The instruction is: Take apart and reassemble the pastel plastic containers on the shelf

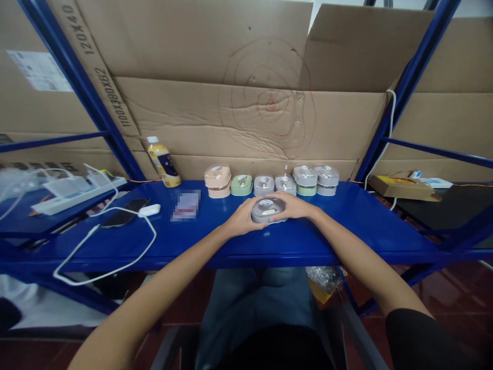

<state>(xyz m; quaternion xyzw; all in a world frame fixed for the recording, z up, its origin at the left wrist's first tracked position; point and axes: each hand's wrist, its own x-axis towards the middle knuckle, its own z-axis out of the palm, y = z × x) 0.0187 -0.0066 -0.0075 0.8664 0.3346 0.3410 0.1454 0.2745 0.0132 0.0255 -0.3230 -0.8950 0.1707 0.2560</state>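
My left hand (242, 220), right hand (295, 206): fingers part-spread, curved round grey box (267, 209), gripping it from both sides | box: mid-desk (365, 226), near front edge, desk contact unclear; lid up, long axis roughly left-right | beyond: boxes (264, 185) in a row, then cardboard (173, 103).

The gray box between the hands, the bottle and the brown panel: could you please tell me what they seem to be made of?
Gray box: probably smooth plastic, judging by its glossy, see-through-looking top. Bottle: likely plastic, given its smooth, molded-looking body. Brown panel: matte cardboard, shown by creases and straight folds.
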